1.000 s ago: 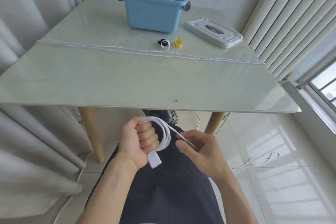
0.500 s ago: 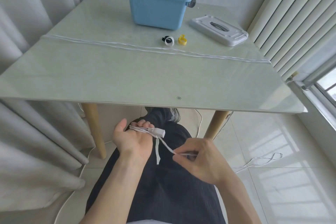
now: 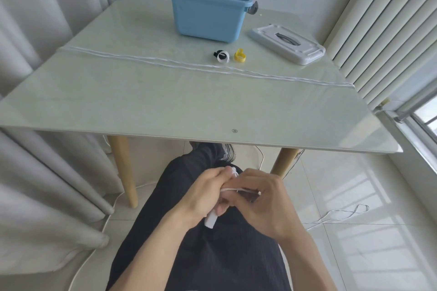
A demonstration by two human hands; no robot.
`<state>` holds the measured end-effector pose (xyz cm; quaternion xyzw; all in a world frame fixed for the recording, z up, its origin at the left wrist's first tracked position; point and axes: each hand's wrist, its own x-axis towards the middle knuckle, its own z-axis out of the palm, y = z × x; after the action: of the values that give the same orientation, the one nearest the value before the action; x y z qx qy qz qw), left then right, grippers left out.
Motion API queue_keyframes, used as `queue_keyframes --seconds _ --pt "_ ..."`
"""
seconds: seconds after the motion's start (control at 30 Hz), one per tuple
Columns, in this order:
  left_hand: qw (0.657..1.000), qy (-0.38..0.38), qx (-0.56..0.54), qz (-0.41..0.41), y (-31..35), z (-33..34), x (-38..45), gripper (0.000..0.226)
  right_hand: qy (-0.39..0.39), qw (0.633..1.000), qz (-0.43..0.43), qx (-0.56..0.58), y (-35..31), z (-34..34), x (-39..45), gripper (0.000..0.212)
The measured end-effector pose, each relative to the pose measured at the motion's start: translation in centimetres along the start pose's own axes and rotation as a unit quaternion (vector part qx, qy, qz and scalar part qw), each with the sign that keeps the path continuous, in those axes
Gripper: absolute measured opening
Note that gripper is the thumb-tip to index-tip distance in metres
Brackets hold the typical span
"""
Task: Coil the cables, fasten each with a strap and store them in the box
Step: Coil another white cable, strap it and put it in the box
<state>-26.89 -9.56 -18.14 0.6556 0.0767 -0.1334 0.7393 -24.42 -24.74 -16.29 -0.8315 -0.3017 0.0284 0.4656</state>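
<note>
White cable [image 3: 238, 188] is gathered low over the person's lap, at 6 o'clock from the table [image 3: 165, 101], probably so the slack trailing on the floor can be drawn up freely. The left hand [image 3: 201, 198] curls around the small coil, its plug end [image 3: 211, 220] poking out below the fist, which keeps the loops from springing apart. Just to its right and touching it, the right hand [image 3: 267, 203] pinches the running strand between thumb and fingertips, apparently feeding another turn. Half a second earlier the left palm lay open with the cable draped across it and the hands apart; now they have closed together. On the table, two more cables [image 3: 189, 67] lie stretched out, the straps [image 3: 233, 56] wait at 12 o'clock, and the blue box [image 3: 208, 19] stands beyond them, its lid [image 3: 287, 43] at 1 o'clock.
</note>
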Motion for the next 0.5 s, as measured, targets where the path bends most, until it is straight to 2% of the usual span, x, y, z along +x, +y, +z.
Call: queue_keyframes --seconds 0.07,0.13,0.23,0.3,0.4,0.5 --pt "0.999 -0.043 0.006 -0.007 0.4 -0.3 -0.2 0.053 0.045 0.998 0.030 0.020 0.0 -0.3 0.5 0.015" --pt "0.998 -0.063 0.009 -0.005 0.6 -0.8 -0.3 0.056 0.061 0.997 0.050 0.009 0.5 -0.9 1.1 0.023" --pt "0.997 -0.066 0.007 -0.040 0.2 -2.1 -0.1 0.055 0.011 0.992 0.109 0.057 1.4 -1.4 1.4 0.030" --pt "0.990 -0.104 0.001 -0.093 -0.2 -2.5 -0.2 0.055 -0.034 0.991 0.113 0.060 2.0 -1.5 1.8 0.025" --pt "0.970 -0.151 -0.083 -0.172 -0.6 -2.6 -0.3 0.052 -0.062 0.991 0.084 0.080 1.8 -1.6 2.9 0.012" --pt "0.954 -0.181 -0.185 -0.152 -0.4 -2.7 0.1 0.049 -0.045 0.993 0.089 0.066 1.5 -1.9 3.7 0.011"
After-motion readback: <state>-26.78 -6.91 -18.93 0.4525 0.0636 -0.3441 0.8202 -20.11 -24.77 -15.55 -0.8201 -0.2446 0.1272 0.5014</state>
